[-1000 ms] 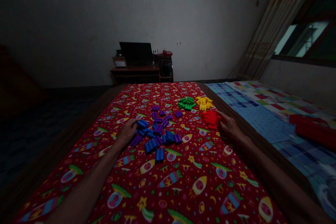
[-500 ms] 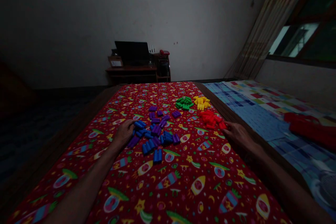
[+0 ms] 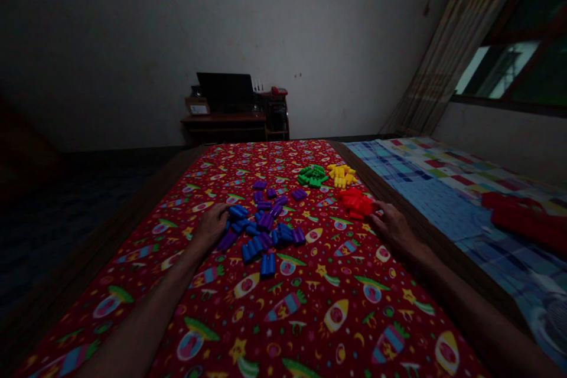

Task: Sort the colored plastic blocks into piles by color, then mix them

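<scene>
Red blocks (image 3: 354,203) bunched tighter; box label (image 3: 199,109) illegible

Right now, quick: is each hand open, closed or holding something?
Left hand: partly curled at the blue toy blocks; whether it grips one cannot be told.
Right hand: partly curled at the red toy blocks; grip cannot be told.

The right hand (image 3: 392,225) has moved inward since a moment ago. Right at its fingertips, the red blocks (image 3: 355,203) now lie bunched more tightly together
</scene>
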### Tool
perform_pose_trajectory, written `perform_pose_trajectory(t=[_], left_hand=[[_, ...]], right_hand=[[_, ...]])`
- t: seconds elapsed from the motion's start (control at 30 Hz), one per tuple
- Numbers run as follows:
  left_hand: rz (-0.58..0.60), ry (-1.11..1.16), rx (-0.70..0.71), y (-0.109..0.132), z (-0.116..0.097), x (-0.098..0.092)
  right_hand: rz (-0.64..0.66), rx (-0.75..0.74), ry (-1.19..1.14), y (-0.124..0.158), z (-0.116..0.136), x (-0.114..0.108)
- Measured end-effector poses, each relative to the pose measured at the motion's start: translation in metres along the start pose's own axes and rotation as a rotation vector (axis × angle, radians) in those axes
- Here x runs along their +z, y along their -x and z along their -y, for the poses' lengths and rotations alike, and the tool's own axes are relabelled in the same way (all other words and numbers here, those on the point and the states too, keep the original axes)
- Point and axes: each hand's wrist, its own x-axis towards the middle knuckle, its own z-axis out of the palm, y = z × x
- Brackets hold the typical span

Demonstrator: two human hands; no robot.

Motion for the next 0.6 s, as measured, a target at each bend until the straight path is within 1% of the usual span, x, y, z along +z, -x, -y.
perform_pose_trajectory(t=[0.07, 0.13, 0.23, 0.37, 0.43, 0.5, 0.6], left_hand=[[0.000, 0.006, -0.001, 0.001, -0.002, -0.001], [-0.002, 0.004, -0.005, 0.001, -0.003, -0.001], [-0.003, 0.004, -0.009, 0.001, -0.004, -0.001], [-0.001, 0.000, -0.006, 0.001, -0.004, -0.001], [0.001, -0.011, -0.008, 0.001, -0.004, -0.001], [0.006, -0.019, -0.009, 0.001, -0.004, -0.001], [0.004, -0.018, -0.015, 0.001, -0.004, -0.001]], right_hand=[[0.010, -0.045, -0.008, 0.002, -0.006, 0.007], [-0.002, -0.057, -0.005, 0.005, -0.012, 0.009], [-0.017, -0.072, -0.016, 0.009, -0.018, 0.006], [-0.027, -0.069, -0.024, 0.012, -0.021, 0.005], [-0.018, -0.057, 0.013, 0.013, -0.020, 0.010], [0.023, -0.044, 0.047, 0.011, -0.019, 0.019], [0.074, -0.043, 0.054, 0.000, -0.016, 0.034]])
